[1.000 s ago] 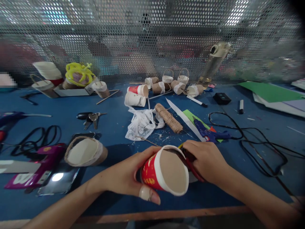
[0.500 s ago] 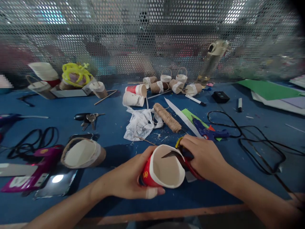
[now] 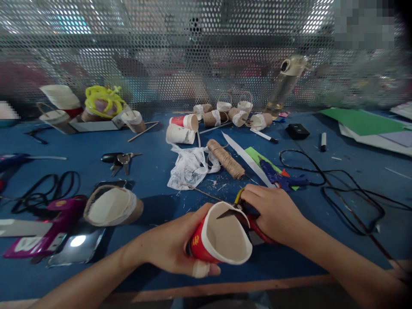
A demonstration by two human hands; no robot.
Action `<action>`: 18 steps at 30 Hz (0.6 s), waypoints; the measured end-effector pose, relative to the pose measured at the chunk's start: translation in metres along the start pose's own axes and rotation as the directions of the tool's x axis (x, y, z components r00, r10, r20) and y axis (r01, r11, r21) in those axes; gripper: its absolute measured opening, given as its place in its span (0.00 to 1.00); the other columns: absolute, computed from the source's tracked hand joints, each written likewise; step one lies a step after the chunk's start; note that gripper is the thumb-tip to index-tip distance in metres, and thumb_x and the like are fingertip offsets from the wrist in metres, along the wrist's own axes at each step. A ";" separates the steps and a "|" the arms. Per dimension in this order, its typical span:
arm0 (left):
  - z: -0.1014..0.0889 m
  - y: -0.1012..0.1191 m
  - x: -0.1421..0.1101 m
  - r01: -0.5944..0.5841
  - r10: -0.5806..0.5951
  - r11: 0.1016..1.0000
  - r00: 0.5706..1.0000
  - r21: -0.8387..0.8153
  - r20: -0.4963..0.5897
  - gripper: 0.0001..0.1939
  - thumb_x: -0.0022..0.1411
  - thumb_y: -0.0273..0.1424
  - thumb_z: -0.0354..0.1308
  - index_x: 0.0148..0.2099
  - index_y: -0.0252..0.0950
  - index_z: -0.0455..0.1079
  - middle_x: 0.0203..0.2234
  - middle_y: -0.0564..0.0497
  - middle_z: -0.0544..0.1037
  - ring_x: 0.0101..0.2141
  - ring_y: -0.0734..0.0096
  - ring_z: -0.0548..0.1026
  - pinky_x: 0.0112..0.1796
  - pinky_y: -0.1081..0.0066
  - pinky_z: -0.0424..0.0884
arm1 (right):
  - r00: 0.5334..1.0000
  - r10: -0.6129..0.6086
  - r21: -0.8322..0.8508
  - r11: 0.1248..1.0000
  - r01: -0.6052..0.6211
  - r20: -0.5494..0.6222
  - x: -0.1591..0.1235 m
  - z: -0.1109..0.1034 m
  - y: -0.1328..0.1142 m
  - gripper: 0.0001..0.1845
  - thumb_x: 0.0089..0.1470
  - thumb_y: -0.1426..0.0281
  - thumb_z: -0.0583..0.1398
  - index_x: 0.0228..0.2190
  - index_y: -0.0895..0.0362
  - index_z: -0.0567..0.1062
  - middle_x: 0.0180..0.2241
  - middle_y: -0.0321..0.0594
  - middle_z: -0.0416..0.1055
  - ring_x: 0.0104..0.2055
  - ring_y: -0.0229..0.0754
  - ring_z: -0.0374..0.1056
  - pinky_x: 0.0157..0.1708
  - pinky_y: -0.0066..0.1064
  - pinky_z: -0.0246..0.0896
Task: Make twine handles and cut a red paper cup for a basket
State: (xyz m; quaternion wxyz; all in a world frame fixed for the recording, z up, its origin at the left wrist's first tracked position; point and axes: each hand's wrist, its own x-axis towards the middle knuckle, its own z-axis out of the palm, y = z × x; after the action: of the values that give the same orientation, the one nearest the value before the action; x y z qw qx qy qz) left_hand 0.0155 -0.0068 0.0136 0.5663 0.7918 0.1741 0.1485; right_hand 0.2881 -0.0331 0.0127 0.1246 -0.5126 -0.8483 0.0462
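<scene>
A red paper cup (image 3: 202, 244) with a white inside is tilted so its mouth faces me. Around its left side wraps my left hand (image 3: 180, 240), with a strip of tape on the thumb. My right hand (image 3: 273, 212) is closed on the handles of scissors (image 3: 240, 201), one yellow loop and one red. One scissor blade lies inside the cup's mouth and the rim between the blades is bent inward. Behind the cup rest white lace (image 3: 186, 169) and a roll of jute twine (image 3: 225, 159).
To the left are a twine-wrapped cup (image 3: 112, 206), a magenta glue gun (image 3: 61, 214), a phone (image 3: 77, 249) and keys (image 3: 124, 159). A blue glue gun (image 3: 280, 178) with its cord lies to the right. Small baskets, paper cups (image 3: 180, 134) and a bottle (image 3: 283, 88) line the back.
The cup and left hand have shifted slightly down toward me. The scissors stay at the cup's upper right rim, and a bend in that rim shows more.
</scene>
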 end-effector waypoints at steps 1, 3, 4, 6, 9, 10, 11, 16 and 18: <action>0.000 0.000 0.000 0.011 -0.011 1.000 1.000 -0.004 -0.002 0.42 0.61 0.42 0.68 0.70 0.40 0.52 0.50 0.43 0.77 0.44 0.57 0.77 0.46 0.64 0.75 | 1.000 0.002 0.001 1.000 -0.002 -0.002 0.000 0.001 0.000 0.09 0.46 0.80 0.58 0.29 0.57 0.75 0.30 0.39 0.75 0.28 0.40 0.68 0.28 0.33 0.44; 0.000 -0.001 -0.001 0.027 -0.027 1.000 1.000 -0.014 -0.015 0.44 0.60 0.43 0.68 0.71 0.40 0.51 0.53 0.42 0.75 0.48 0.54 0.76 0.49 0.61 0.75 | 1.000 0.010 0.008 1.000 -0.010 -0.010 0.000 0.002 0.000 0.07 0.49 0.79 0.59 0.26 0.56 0.74 0.27 0.37 0.74 0.25 0.39 0.65 0.27 0.34 0.43; -0.001 -0.002 -0.001 0.025 -0.026 0.999 1.000 -0.020 -0.017 0.44 0.60 0.43 0.68 0.71 0.40 0.52 0.54 0.41 0.74 0.49 0.54 0.76 0.50 0.60 0.74 | 1.000 0.011 0.013 1.000 -0.011 -0.012 0.000 0.002 0.000 0.06 0.49 0.78 0.59 0.26 0.56 0.74 0.26 0.37 0.73 0.25 0.39 0.65 0.27 0.33 0.43; -0.001 -0.004 -0.001 0.013 -0.013 0.999 1.000 -0.034 0.000 0.44 0.58 0.43 0.70 0.69 0.40 0.55 0.52 0.42 0.75 0.48 0.54 0.76 0.50 0.60 0.74 | 1.000 0.010 0.029 1.000 -0.009 -0.013 0.001 0.000 0.000 0.05 0.50 0.76 0.60 0.28 0.56 0.75 0.28 0.37 0.74 0.27 0.39 0.67 0.28 0.32 0.45; -0.001 -0.006 -0.002 0.017 -0.015 0.998 0.999 -0.055 0.042 0.44 0.53 0.41 0.74 0.67 0.40 0.59 0.49 0.45 0.77 0.44 0.57 0.77 0.46 0.64 0.76 | 1.000 0.003 0.053 0.999 -0.003 -0.003 0.002 -0.002 -0.001 0.08 0.47 0.79 0.59 0.30 0.57 0.76 0.31 0.39 0.76 0.31 0.40 0.69 0.30 0.32 0.48; -0.002 -0.007 -0.002 0.020 -0.017 0.998 0.999 -0.067 0.046 0.44 0.53 0.40 0.75 0.67 0.40 0.59 0.49 0.45 0.77 0.44 0.58 0.77 0.45 0.64 0.76 | 1.000 0.007 0.058 0.998 -0.007 0.005 0.003 -0.002 -0.001 0.09 0.45 0.80 0.59 0.29 0.57 0.76 0.30 0.39 0.75 0.31 0.40 0.69 0.29 0.32 0.47; -0.002 -0.007 -0.002 0.023 -0.019 0.996 0.999 -0.088 0.047 0.43 0.53 0.39 0.74 0.67 0.41 0.59 0.48 0.46 0.77 0.45 0.57 0.77 0.46 0.64 0.76 | 1.000 0.015 0.060 0.998 -0.016 0.012 0.003 -0.002 -0.001 0.09 0.45 0.80 0.58 0.27 0.56 0.75 0.29 0.38 0.75 0.29 0.39 0.68 0.28 0.32 0.45; -0.006 -0.001 0.000 0.056 -0.064 0.973 0.998 -0.223 -0.025 0.48 0.52 0.41 0.77 0.69 0.40 0.57 0.51 0.45 0.77 0.57 0.48 0.74 0.57 0.57 0.72 | 0.993 0.118 0.073 0.990 -0.120 0.026 0.000 0.000 -0.002 0.08 0.52 0.75 0.58 0.24 0.55 0.76 0.24 0.36 0.73 0.24 0.37 0.66 0.25 0.33 0.41; -0.006 0.000 0.002 0.074 -0.095 0.981 0.989 -0.180 -0.110 0.52 0.51 0.42 0.78 0.70 0.41 0.55 0.59 0.40 0.73 0.60 0.45 0.72 0.59 0.54 0.70 | 0.986 0.165 0.073 0.983 -0.166 0.027 -0.001 0.001 -0.002 0.09 0.53 0.75 0.57 0.26 0.55 0.77 0.25 0.37 0.75 0.24 0.38 0.68 0.25 0.32 0.41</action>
State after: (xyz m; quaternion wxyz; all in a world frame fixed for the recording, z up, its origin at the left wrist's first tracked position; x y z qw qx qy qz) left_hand 0.0147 -0.0007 0.0158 0.6284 0.7204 0.2273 0.1858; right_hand 0.2866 -0.0345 0.0124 0.1309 -0.5758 -0.8016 0.0935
